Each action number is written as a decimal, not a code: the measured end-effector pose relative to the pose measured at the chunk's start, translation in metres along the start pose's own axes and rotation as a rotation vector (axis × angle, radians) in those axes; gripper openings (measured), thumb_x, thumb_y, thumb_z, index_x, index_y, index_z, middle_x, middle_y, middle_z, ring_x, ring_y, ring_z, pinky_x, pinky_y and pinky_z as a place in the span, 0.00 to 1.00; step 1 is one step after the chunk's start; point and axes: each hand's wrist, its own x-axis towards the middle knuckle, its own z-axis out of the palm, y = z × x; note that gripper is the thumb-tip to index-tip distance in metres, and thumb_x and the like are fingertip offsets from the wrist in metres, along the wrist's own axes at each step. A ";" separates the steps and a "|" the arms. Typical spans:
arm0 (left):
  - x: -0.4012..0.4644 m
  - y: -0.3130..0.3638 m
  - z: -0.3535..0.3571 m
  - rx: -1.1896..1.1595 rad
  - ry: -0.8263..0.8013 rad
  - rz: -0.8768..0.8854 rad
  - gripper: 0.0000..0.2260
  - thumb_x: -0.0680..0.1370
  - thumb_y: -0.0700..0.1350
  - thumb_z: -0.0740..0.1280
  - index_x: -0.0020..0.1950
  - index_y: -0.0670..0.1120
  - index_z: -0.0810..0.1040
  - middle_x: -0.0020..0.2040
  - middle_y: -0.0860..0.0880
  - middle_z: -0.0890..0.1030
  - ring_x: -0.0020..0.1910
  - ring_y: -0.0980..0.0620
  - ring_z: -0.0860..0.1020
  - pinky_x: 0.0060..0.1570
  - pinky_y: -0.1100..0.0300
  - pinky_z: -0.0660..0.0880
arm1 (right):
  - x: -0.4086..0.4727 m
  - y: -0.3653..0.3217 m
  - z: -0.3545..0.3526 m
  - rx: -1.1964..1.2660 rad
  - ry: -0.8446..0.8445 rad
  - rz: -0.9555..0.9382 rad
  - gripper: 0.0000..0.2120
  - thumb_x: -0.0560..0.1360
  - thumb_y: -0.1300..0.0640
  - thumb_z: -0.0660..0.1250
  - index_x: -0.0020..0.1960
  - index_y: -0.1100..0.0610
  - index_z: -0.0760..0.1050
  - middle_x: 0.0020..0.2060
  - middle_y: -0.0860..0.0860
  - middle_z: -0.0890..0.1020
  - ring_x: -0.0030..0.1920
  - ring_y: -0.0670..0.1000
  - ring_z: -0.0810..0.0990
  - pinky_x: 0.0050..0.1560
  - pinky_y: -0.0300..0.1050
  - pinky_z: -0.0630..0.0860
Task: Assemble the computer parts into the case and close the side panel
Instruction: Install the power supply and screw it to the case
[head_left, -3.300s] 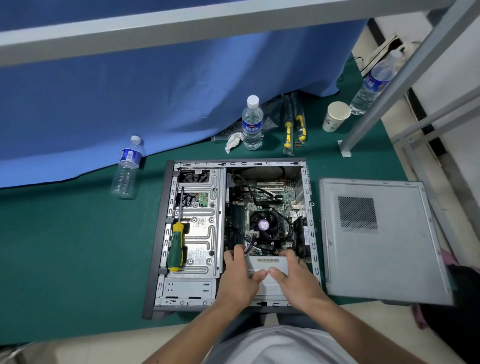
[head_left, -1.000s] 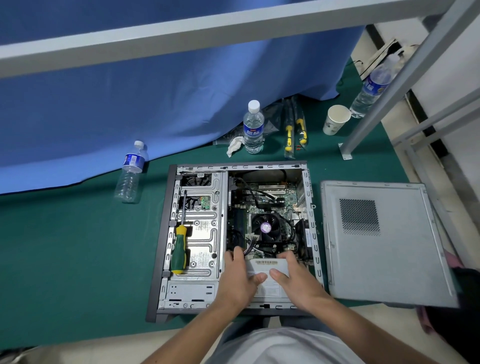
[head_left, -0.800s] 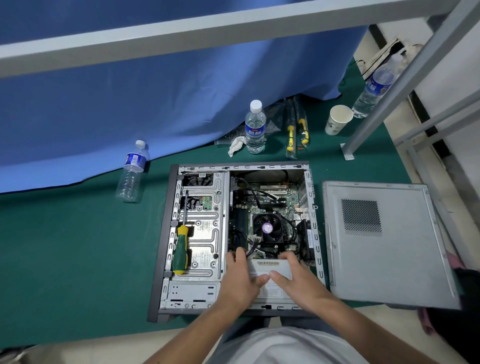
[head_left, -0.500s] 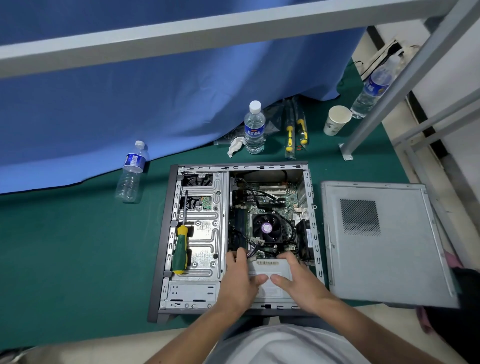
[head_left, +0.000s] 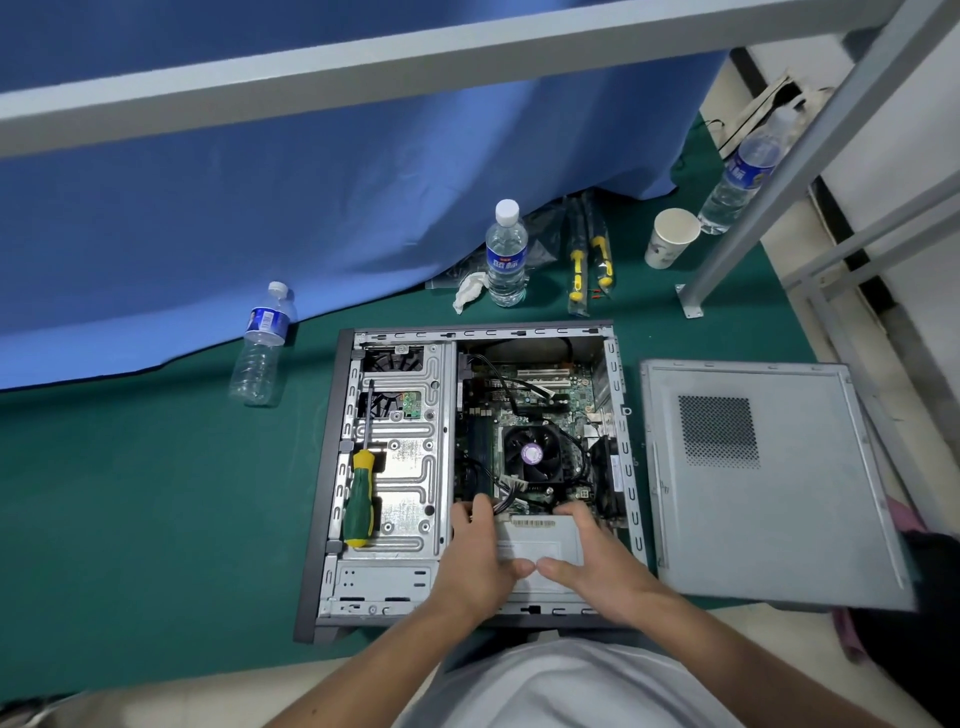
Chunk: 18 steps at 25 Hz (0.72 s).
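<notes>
The power supply (head_left: 540, 545), a grey metal box with a barcode strip along its far edge and a pale label on top, is sitting in the near right corner of the open computer case (head_left: 332, 467), at about 5 o'clock from the case's middle, and both hands are gripping it: the left hand (head_left: 478, 561) is curling over its 9 o'clock side with the fingers reaching the far edge beside a bundle of cables (head_left: 506, 501), while the right hand (head_left: 597, 566) is wrapping its 3 o'clock side, thumb lying across the top towards the left thumb. At 12 o'clock from the box the CPU fan (head_left: 532, 454) is lying on the motherboard (head_left: 550, 389), close to the box's far edge. At 9 o'clock the drive cage (head_left: 410, 467) is carrying a green and yellow screwdriver (head_left: 361, 499). The case's right wall is running just beside the right hand's fingers, and beyond it at 3 o'clock the side panel (head_left: 779, 519) is lying flat on the green mat (head_left: 156, 493), apart from the case. Farther out, at 12 o'clock, a water bottle (head_left: 506, 254) is standing upright before the blue curtain (head_left: 311, 182), with a paper cup (head_left: 670, 239) at 1 o'clock and a second bottle (head_left: 262, 343) at 10 o'clock
</notes>
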 end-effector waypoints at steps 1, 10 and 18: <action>0.000 0.001 0.001 0.003 0.012 -0.001 0.22 0.74 0.46 0.75 0.54 0.50 0.61 0.56 0.51 0.64 0.46 0.56 0.73 0.42 0.67 0.71 | 0.000 0.000 0.000 0.014 0.011 -0.002 0.26 0.75 0.44 0.69 0.67 0.43 0.60 0.58 0.50 0.75 0.56 0.51 0.76 0.61 0.53 0.73; -0.002 0.004 0.006 -0.033 0.017 0.031 0.22 0.74 0.46 0.75 0.55 0.50 0.62 0.57 0.52 0.64 0.48 0.56 0.72 0.45 0.67 0.69 | 0.001 0.006 -0.004 -0.015 0.022 0.012 0.28 0.75 0.45 0.70 0.69 0.45 0.59 0.59 0.49 0.76 0.55 0.50 0.78 0.60 0.51 0.75; -0.003 -0.002 0.000 -0.094 -0.052 0.051 0.27 0.70 0.43 0.78 0.59 0.51 0.63 0.59 0.51 0.63 0.53 0.56 0.72 0.60 0.62 0.71 | -0.002 0.006 -0.007 -0.007 -0.029 -0.009 0.33 0.70 0.45 0.75 0.66 0.38 0.59 0.55 0.47 0.72 0.54 0.47 0.76 0.58 0.46 0.75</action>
